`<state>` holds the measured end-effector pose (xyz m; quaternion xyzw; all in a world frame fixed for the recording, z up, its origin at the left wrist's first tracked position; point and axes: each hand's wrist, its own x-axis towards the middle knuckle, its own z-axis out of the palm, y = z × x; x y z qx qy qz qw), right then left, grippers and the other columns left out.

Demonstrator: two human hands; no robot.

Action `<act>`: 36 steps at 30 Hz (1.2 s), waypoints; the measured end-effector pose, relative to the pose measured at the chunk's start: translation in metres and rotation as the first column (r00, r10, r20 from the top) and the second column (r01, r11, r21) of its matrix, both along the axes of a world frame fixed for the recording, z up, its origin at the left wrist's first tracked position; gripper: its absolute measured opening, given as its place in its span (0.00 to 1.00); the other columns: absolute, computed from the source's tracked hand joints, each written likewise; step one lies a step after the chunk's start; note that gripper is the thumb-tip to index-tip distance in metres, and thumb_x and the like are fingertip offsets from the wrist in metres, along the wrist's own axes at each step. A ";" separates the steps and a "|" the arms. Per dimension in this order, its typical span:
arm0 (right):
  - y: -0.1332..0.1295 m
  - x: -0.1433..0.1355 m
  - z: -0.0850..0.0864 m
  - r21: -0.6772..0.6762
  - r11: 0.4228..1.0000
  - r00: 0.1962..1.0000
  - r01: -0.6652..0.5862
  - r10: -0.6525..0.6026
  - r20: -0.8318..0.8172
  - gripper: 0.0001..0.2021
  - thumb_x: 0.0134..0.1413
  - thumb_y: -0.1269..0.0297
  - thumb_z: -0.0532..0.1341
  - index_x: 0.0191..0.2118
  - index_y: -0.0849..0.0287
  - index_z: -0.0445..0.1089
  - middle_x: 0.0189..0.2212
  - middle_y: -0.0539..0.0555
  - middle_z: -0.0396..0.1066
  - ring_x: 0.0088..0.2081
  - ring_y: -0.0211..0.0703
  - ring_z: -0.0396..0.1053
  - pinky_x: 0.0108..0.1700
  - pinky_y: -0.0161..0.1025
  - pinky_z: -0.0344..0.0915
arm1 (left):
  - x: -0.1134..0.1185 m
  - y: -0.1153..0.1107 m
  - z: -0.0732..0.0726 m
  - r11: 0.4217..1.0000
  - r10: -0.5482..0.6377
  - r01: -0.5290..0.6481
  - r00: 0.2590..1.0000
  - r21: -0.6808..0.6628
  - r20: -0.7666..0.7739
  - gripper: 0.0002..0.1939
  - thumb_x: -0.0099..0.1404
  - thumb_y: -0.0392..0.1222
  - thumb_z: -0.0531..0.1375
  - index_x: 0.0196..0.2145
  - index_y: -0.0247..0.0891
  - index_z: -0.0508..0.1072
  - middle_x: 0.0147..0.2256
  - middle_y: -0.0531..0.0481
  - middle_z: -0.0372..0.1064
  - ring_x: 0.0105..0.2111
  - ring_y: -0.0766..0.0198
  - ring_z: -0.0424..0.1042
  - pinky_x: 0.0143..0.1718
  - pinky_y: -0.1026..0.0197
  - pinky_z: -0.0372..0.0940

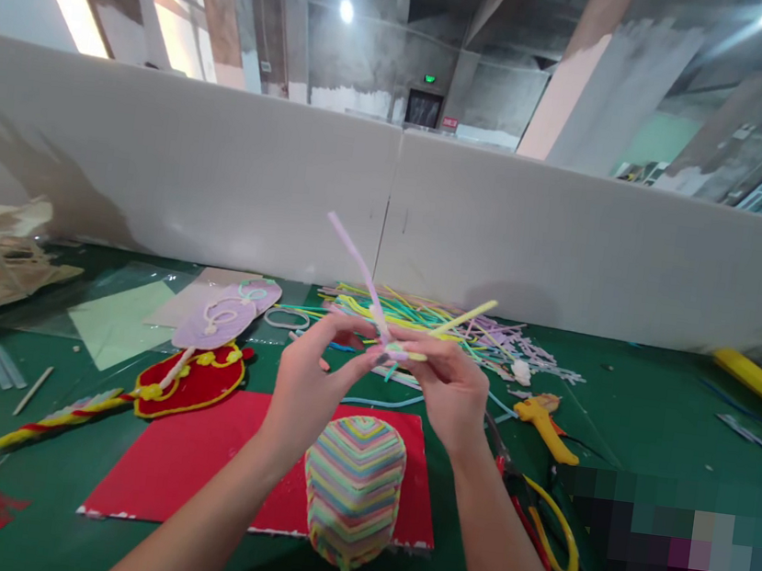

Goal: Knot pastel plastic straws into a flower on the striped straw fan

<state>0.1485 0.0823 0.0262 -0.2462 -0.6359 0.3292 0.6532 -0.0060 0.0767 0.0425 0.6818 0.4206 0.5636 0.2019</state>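
My left hand [321,369] and my right hand [455,387] meet above the middle of the table, fingers closed. Between them they grip a small bundle of pipe cleaners. A long lilac pipe cleaner [360,267] sticks up to the upper left, and a yellow pipe cleaner [466,318] points to the upper right. Where the stems cross, the fingers partly hide them. Below the hands a striped pastel leaf-shaped fan [355,482] made of pipe cleaners lies over a red board [206,468], its stem toward me.
Behind the hands lies a heap of loose pipe cleaners [540,351]. A yellow glue gun [548,428] and yellow-handled pliers [562,539] are at right. To the left are a red fan with a tassel [192,381], a lilac fan [229,311] and green paper [119,318]. A white partition [261,183] stands behind.
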 end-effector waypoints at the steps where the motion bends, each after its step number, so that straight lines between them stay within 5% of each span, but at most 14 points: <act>1: -0.001 0.001 0.000 0.077 0.997 0.999 0.030 -0.033 0.041 0.10 0.50 0.75 0.61 0.36 0.52 0.72 0.42 0.50 0.74 0.46 0.46 0.71 0.49 0.48 0.67 | -0.002 -0.001 0.001 0.999 0.017 -0.018 1.000 0.035 0.022 0.12 0.56 0.38 0.61 0.40 0.40 0.69 0.34 0.50 0.70 0.32 0.65 0.68 0.34 0.63 0.66; 4: -0.005 0.006 0.001 0.243 0.968 0.979 0.065 -0.109 0.172 0.15 0.51 0.79 0.59 0.39 0.51 0.72 0.46 0.50 0.72 0.49 0.46 0.69 0.52 0.49 0.65 | -0.010 -0.002 0.007 0.991 0.006 -0.006 1.000 0.135 0.004 0.17 0.57 0.38 0.61 0.45 0.41 0.68 0.34 0.50 0.68 0.32 0.66 0.68 0.32 0.63 0.66; 8: -0.008 0.008 0.002 0.317 0.948 0.962 0.041 -0.123 0.244 0.18 0.52 0.80 0.57 0.43 0.51 0.71 0.49 0.52 0.70 0.50 0.46 0.68 0.51 0.49 0.66 | -0.014 -0.003 0.012 0.972 -0.022 0.042 0.996 0.231 -0.086 0.06 0.59 0.33 0.59 0.35 0.40 0.74 0.33 0.50 0.70 0.34 0.67 0.69 0.33 0.65 0.66; 14: -0.006 0.004 -0.001 0.323 0.939 0.978 0.115 -0.164 0.130 0.17 0.51 0.81 0.58 0.42 0.52 0.72 0.44 0.52 0.73 0.46 0.47 0.70 0.49 0.50 0.67 | -0.006 -0.007 0.007 0.935 -0.021 0.053 0.995 0.352 -0.094 0.08 0.57 0.28 0.59 0.32 0.39 0.73 0.30 0.52 0.73 0.32 0.68 0.71 0.31 0.66 0.66; 22: -0.004 -0.013 -0.001 -0.025 0.991 0.985 0.134 -0.136 -0.102 0.07 0.48 0.73 0.62 0.32 0.53 0.71 0.34 0.49 0.76 0.40 0.44 0.73 0.43 0.43 0.70 | -0.002 -0.007 -0.007 0.825 0.151 -0.043 0.978 0.563 -0.146 0.11 0.55 0.29 0.61 0.35 0.43 0.74 0.35 0.52 0.74 0.37 0.64 0.72 0.36 0.60 0.67; 27: -0.010 -0.021 0.003 -0.319 0.938 0.984 0.135 -0.164 -0.069 0.04 0.46 0.64 0.64 0.29 0.56 0.70 0.29 0.50 0.75 0.34 0.43 0.73 0.37 0.40 0.70 | -0.003 -0.008 -0.013 0.821 0.271 -0.169 0.956 0.546 -0.112 0.10 0.57 0.33 0.61 0.36 0.45 0.74 0.34 0.53 0.75 0.36 0.62 0.73 0.38 0.58 0.66; 31: -0.012 -0.022 0.005 -0.390 0.916 0.984 0.094 -0.145 -0.104 0.05 0.46 0.63 0.65 0.29 0.57 0.70 0.28 0.49 0.74 0.33 0.42 0.72 0.38 0.39 0.69 | -0.002 -0.007 -0.015 0.822 0.284 -0.187 0.953 0.538 -0.104 0.11 0.56 0.33 0.61 0.36 0.46 0.74 0.32 0.54 0.76 0.34 0.62 0.73 0.38 0.58 0.65; 36: -0.010 -0.019 0.004 -0.417 0.905 0.974 0.083 -0.161 -0.157 0.05 0.45 0.63 0.65 0.30 0.57 0.70 0.28 0.50 0.74 0.33 0.41 0.71 0.40 0.40 0.69 | 0.001 -0.004 -0.019 0.830 0.195 -0.075 0.967 0.553 -0.162 0.12 0.58 0.33 0.60 0.39 0.44 0.74 0.35 0.51 0.76 0.37 0.61 0.71 0.40 0.57 0.63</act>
